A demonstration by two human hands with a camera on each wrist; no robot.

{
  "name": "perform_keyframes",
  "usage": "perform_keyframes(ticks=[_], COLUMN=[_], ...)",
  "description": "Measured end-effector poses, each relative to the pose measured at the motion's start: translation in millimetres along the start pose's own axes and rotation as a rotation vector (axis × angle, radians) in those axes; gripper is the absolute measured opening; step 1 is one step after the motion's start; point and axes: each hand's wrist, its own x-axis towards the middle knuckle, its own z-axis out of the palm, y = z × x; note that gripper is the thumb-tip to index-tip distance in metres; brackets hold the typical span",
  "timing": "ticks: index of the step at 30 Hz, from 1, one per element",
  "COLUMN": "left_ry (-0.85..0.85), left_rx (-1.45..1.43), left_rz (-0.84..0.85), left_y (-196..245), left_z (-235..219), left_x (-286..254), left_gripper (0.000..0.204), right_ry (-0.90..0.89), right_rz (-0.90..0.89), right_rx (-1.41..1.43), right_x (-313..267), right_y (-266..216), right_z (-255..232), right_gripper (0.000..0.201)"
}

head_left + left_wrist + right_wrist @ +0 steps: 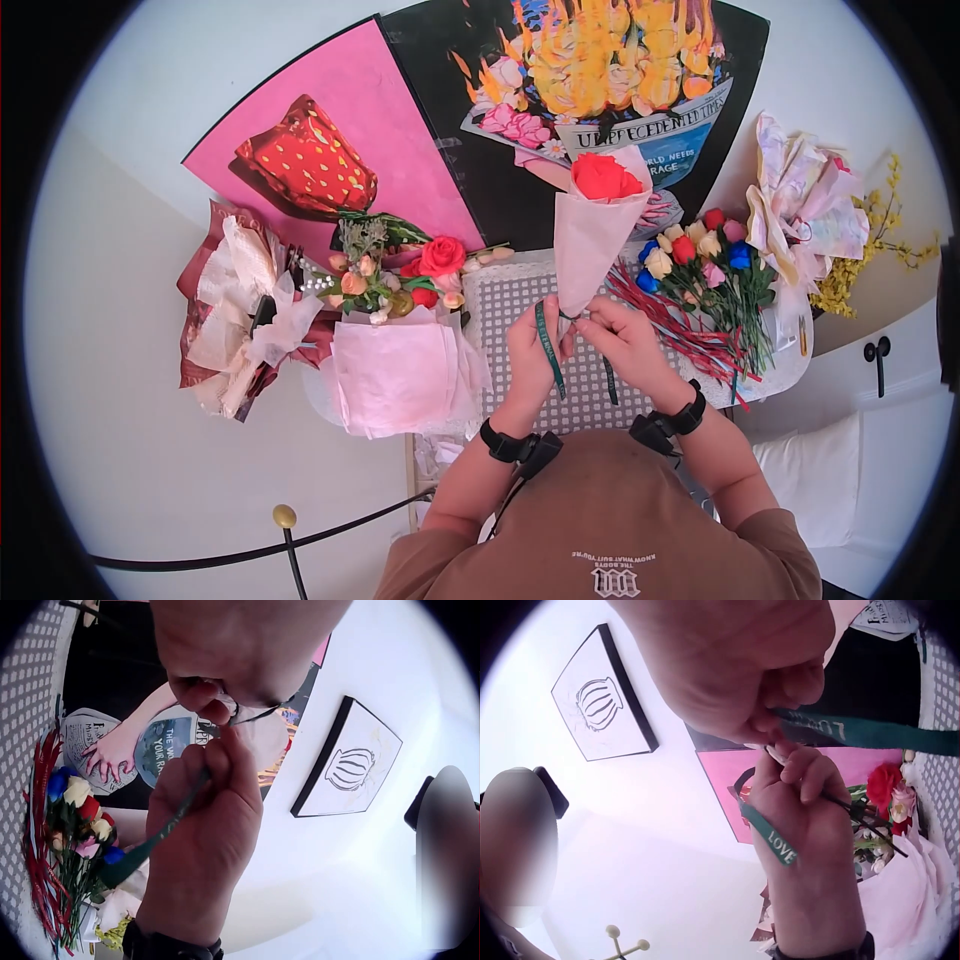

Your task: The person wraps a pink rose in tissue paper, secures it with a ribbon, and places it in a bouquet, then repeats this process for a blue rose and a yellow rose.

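Note:
One red rose (pixel 603 178) stands upright in a cone of pale pink wrapping paper (pixel 588 245). At the cone's narrow base both hands meet. My left hand (pixel 533 350) grips the gathered base, and a thin dark stem (pixel 866 823) sticks out past its fingers in the right wrist view. A dark green ribbon (pixel 548 338) with pale lettering goes round the base, one end draped over the left hand. My right hand (pixel 625 338) pinches the ribbon near the knot area, its other tail (pixel 610 382) hanging below. The fingers hide the crossing of the ribbon.
Pink paper sheets (pixel 400 375) and mixed flowers (pixel 405 275) lie on the left of the gridded tabletop (pixel 510 290). Loose roses (pixel 700 250) and red ribbons (pixel 690 335) lie right. Wrapped bouquets flank both sides; a painted fan-shaped board (pixel 430 100) stands behind.

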Motion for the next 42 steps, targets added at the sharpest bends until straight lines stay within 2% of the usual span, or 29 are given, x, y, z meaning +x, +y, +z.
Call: perform_keyframes(ticks=[1, 4, 8, 10, 13, 14, 17, 18, 21, 22, 26, 27, 29, 31, 33, 36, 38, 41, 42], left_ry=[-0.017, 0.014, -0.024, -0.144, -0.173, -0.236, -0.306, -0.303, -0.301, -0.285, -0.205, -0.162, -0.096, -0.005, 0.054, -0.001, -0.006, -0.061, -0.093], left_rx=[-0.025, -0.067, -0.153, -0.101, -0.184, -0.193, -0.201, -0.168, 0.002, -0.009, 0.080, 0.017, -0.047, -0.142, -0.148, -0.128, -0.150, -0.179, -0.094], left_rz=[-0.005, -0.016, -0.057, -0.035, 0.005, 0.000, 0.085, 0.111, 0.218, 0.175, 0.190, 0.166, 0.151, 0.169, 0.182, 0.150, 0.142, 0.095, 0.082], left_y=[-1.9, -3.0, -16.6, -31.1, -38.5, -42.6, -49.4, -47.7, -41.9, -42.0, -42.4, -41.9, -34.7, -22.6, -20.3, -20.1, -18.6, -22.6, -22.3], left_z=[-1.3, 1.9, -3.8, -13.0, -15.7, -20.9, -21.7, -22.9, -25.9, -30.3, -51.8, -58.0, -65.2, -68.6, -74.7, -85.0, -83.1, -74.5, -72.9], left_x=[1.7, 4.5, 9.2, 12.6, 18.5, 19.4, 19.2, 18.3, 18.2, 20.8, 31.6, 36.0, 38.6, 36.3, 36.4, 33.7, 27.9, 20.0, 18.5], left_gripper=[0.039, 0.040, 0.040, 0.035, 0.032, 0.030, 0.026, 0.020, 0.025, 0.028, 0.026, 0.026, 0.026, 0.028, 0.026, 0.030, 0.030, 0.027, 0.025], right_ry=[-0.025, -0.082, -0.087, -0.072, -0.026, -0.017, 0.015, 0.029, 0.020, 0.002, 0.038, 0.020, 0.119, 0.098, 0.093, 0.064, 0.060, -0.009, -0.007], right_rz=[0.018, 0.036, 0.049, 0.006, -0.037, -0.059, -0.170, -0.196, -0.231, -0.225, -0.182, -0.192, -0.198, -0.151, 0.051, 0.038, 0.077, 0.043, 0.043], right_rx=[0.129, 0.178, 0.241, 0.041, 0.113, -0.012, -0.133, -0.170, -0.155, -0.107, -0.178, -0.174, -0.113, -0.046, 0.008, -0.006, 0.012, 0.010, 0.010], right_x=[0.8, 1.9, 2.4, 3.0, 11.9, 13.0, 19.8, 20.1, 19.2, 19.1, 6.1, 5.1, 0.9, -9.0, -18.3, -24.0, -25.6, -22.1, -18.2], right_y=[1.6, 7.7, 12.2, 12.5, 15.2, 12.3, 22.9, 22.1, 23.0, 25.9, 13.6, 23.9, 54.6, 64.4, 68.7, 78.0, 73.6, 63.5, 62.4], right_z=[0.2, -6.2, -12.7, -19.8, -18.8, -22.7, -23.0, -23.6, -21.9, -20.2, -26.6, -30.1, -36.8, -41.9, -47.9, -53.2, -51.4, -49.1, -47.5], right_gripper=[0.025, 0.027, 0.027, 0.025, 0.024, 0.023, 0.021, 0.020, 0.021, 0.027, 0.042, 0.042, 0.042, 0.040, 0.038, 0.033, 0.030, 0.031, 0.031])
